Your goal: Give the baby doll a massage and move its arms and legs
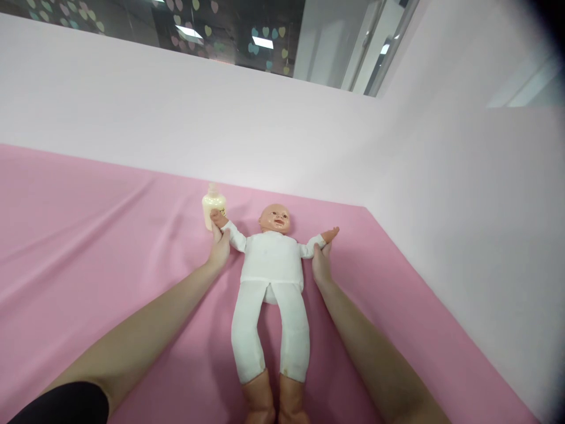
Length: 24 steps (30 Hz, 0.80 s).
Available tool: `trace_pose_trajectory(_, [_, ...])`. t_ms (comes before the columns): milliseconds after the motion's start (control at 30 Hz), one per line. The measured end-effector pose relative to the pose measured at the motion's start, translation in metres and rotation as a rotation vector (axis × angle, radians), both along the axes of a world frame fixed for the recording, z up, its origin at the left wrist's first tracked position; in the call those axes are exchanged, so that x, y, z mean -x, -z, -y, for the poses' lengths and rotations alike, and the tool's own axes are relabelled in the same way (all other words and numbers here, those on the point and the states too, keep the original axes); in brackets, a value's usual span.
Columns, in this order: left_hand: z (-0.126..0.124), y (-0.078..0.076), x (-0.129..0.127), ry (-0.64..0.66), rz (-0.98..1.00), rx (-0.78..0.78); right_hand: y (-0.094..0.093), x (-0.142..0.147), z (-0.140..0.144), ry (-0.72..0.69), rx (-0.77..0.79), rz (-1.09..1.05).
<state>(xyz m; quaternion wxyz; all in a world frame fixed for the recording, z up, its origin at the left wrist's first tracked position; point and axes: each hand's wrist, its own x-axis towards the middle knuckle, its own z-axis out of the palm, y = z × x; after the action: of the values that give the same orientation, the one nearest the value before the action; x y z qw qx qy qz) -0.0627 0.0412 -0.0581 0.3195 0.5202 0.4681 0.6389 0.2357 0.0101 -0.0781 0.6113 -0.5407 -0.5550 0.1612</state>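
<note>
A baby doll in a white top and white trousers lies on its back, head away from me and bare feet toward me. Its arms are spread out to both sides. My left hand is closed round the doll's forearm on the left, close to its wrist. On the other side, my right hand grips the doll's other forearm near the sleeve end. Some of my fingers are hidden behind the doll's arms. Just behind the doll's left-side hand stands a pump bottle with pale yellow contents, partly covered by that hand.
A pink sheet with a few creases covers the surface under the doll. White walls rise at the back and on the right. Above the back wall is a window with heart-shaped stickers.
</note>
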Motion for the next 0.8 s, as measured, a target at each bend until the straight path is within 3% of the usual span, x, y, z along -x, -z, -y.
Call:
trace_pose_trajectory(167, [0.012, -0.009, -0.007, 0.144, -0.366, -0.063, -0.013, 0.011, 0.009, -0.048, 0.153, 0.123])
trace_pose_trajectory(333, [0.014, -0.004, -0.010, 0.254, -0.655, -0.028, -0.013, 0.014, 0.012, -0.026, 0.174, 0.268])
trace_pose_trajectory(800, [0.019, -0.016, -0.012, 0.101, -0.869, 0.164, -0.019, 0.014, 0.012, -0.062, 0.282, 0.338])
